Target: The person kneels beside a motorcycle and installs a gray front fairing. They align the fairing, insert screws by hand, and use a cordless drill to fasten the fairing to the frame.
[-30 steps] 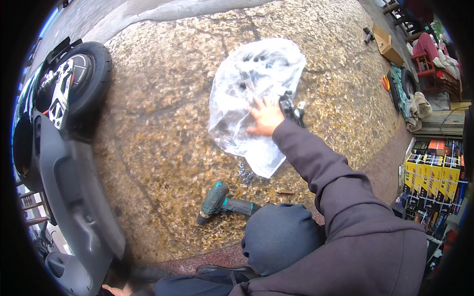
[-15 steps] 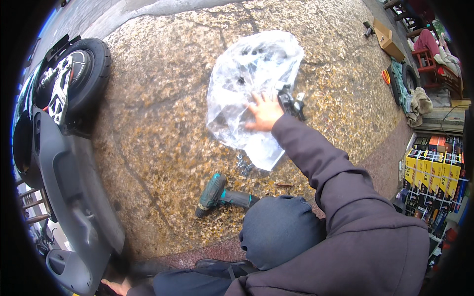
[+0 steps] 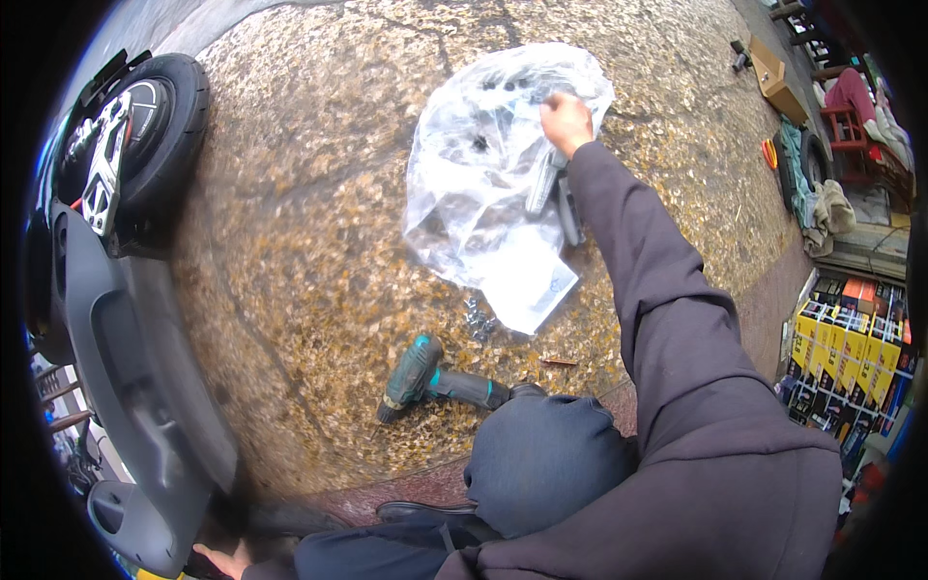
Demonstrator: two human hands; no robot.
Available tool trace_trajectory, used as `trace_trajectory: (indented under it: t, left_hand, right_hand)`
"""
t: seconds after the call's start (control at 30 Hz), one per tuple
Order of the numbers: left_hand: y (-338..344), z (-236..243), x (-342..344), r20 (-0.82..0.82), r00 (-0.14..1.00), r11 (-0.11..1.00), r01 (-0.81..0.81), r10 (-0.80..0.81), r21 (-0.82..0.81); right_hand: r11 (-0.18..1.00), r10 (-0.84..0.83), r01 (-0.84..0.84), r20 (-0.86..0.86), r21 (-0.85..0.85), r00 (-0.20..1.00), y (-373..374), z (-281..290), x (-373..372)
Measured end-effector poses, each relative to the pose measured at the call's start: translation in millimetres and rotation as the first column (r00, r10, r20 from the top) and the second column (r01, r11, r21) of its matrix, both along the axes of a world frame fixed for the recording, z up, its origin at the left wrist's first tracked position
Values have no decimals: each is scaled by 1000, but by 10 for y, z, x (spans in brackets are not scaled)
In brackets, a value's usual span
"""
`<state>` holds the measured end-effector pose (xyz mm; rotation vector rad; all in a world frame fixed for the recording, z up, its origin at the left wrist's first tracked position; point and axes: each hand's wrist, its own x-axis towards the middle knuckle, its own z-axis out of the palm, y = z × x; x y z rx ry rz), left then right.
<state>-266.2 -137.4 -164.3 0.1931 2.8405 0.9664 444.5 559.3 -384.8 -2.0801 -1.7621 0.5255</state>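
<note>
My right hand (image 3: 566, 123) is closed over the upper right of a crumpled clear plastic bag (image 3: 445, 198). A light grey elongated part (image 3: 541, 189) and a dark grey bar (image 3: 568, 215) show just below the hand, against the bag. What the fingers grip is hidden. Dark pieces show through the plastic, and a white sheet (image 3: 527, 295) lies at the bag's near end. At the lower left edge, my left hand (image 3: 228, 559) is beside the lower end of a scooter's grey body panel (image 3: 145, 387); its fingers are mostly hidden.
A teal and black cordless drill (image 3: 416, 375) lies by my knee, with small screws (image 3: 478, 319) beyond it. The scooter's wheel (image 3: 179, 116) stands at the left. Boxed goods (image 3: 846, 348) are stacked at the right, below a cloth (image 3: 828, 208) and an open cardboard box (image 3: 776, 82).
My right hand has gone from spread fingers on the bag to closed, farther up and right. The grey parts now lie differently below it. My left hand stays at the panel.
</note>
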Motion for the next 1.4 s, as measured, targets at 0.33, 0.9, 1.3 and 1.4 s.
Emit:
trace_trajectory:
  t: [0.33,0.9,1.3,1.4]
  left_hand:
    - [343,176,124,247,863,760,-505,440,410]
    - [765,237,401,434,852,723,-494,292,483]
    - [862,567,524,365,778,601,-627,512,496]
    - [770,547,516,369,821,604,-570,434,557]
  right_hand:
    - [995,104,-103,199,-15,974,444,-384,-65]
    - [986,59,-27,-198,164,978,-381,-185,53]
    - [498,492,-865,-839,53,232,-2440,1429,-2802]
    - [171,846,-951,-533,258,8,-2772,2072,-3556]
